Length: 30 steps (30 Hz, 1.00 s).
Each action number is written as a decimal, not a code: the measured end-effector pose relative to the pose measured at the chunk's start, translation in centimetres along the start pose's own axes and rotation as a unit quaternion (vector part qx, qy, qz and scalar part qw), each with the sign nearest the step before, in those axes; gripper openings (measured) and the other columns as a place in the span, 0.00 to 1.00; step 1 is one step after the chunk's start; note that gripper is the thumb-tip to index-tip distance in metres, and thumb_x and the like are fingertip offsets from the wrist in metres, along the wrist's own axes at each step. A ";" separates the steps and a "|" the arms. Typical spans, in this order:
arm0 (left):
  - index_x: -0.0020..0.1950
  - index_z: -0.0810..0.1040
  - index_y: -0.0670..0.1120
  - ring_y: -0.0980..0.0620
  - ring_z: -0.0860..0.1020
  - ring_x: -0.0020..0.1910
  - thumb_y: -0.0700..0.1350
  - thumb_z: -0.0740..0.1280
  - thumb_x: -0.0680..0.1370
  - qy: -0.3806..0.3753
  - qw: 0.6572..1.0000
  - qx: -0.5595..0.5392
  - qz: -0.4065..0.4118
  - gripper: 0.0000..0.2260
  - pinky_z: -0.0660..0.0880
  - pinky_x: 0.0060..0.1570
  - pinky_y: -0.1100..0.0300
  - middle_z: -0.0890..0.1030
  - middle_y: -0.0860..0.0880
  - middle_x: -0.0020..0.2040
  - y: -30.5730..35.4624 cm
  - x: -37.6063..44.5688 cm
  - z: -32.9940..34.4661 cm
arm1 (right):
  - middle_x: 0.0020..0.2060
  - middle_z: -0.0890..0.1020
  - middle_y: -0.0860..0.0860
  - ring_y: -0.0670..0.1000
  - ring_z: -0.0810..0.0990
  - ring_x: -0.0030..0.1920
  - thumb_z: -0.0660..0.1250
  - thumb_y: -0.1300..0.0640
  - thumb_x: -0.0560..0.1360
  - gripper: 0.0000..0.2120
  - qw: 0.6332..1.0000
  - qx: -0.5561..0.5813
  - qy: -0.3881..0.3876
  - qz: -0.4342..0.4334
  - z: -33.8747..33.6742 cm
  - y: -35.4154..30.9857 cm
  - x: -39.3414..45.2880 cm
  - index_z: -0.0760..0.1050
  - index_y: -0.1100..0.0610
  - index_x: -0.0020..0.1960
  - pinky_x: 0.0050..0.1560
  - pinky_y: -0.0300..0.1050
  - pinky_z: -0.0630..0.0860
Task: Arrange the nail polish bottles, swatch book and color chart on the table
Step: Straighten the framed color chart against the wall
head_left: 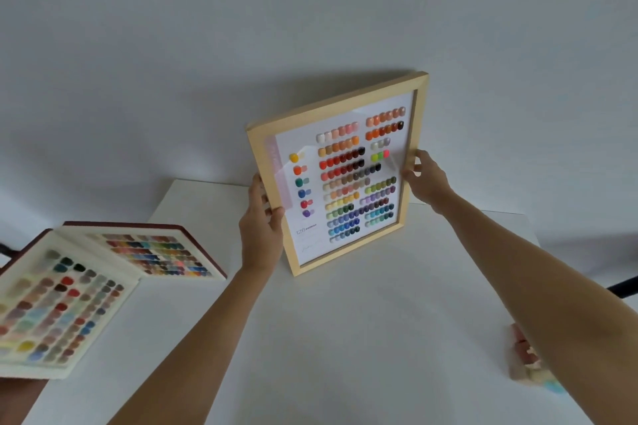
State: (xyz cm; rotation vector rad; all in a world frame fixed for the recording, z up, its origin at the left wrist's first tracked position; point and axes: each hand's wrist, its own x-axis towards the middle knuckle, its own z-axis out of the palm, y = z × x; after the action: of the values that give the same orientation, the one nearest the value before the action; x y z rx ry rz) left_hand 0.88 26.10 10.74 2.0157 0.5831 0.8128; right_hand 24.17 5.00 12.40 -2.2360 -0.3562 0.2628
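Observation:
The color chart (345,176), a light wooden frame with rows of painted nail tips, stands tilted at the back of the white table (345,338). My left hand (264,214) grips its left edge and my right hand (423,179) grips its right edge. The swatch book (86,290) lies open at the left, its pages full of colour swatches, partly over the table's left edge. Pastel nail polish bottles (524,359) sit at the right, mostly hidden behind my right forearm.
A plain white wall rises right behind the table's back edge. A dark object (625,285) shows at the far right beyond the table. A brown surface (17,397) shows under the book at the lower left.

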 end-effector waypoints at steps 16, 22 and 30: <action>0.72 0.61 0.51 0.54 0.79 0.56 0.41 0.63 0.79 -0.033 0.999 0.010 0.013 0.23 0.80 0.43 0.64 0.78 0.47 0.61 -0.7 5.8 1.5 | 0.55 0.79 0.58 0.55 0.80 0.42 0.59 0.56 0.79 0.08 0.998 0.012 0.061 -0.005 -0.7 3.0 -0.7 0.64 0.55 0.57 0.29 0.37 0.76; 0.72 0.59 0.52 0.48 0.78 0.60 0.40 0.63 0.79 -0.071 0.997 0.011 0.006 0.24 0.81 0.51 0.47 0.76 0.45 0.63 -0.2 8.6 3.0 | 0.52 0.80 0.57 0.51 0.80 0.38 0.59 0.57 0.79 0.06 0.992 0.041 0.115 0.014 -0.6 4.0 -1.0 0.64 0.53 0.55 0.26 0.34 0.72; 0.72 0.59 0.51 0.46 0.78 0.60 0.39 0.63 0.79 -0.103 0.995 0.014 0.010 0.25 0.79 0.54 0.46 0.77 0.45 0.63 -0.1 11.6 4.8 | 0.52 0.81 0.57 0.55 0.82 0.42 0.59 0.58 0.79 0.06 0.987 0.057 0.148 0.022 -0.8 4.5 -0.8 0.65 0.52 0.55 0.30 0.38 0.76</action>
State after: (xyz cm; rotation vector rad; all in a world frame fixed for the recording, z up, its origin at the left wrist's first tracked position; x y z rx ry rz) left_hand 12.27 31.14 12.46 2.1021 0.4577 0.6018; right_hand 24.45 1.43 9.45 -2.1314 -0.1274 -0.0273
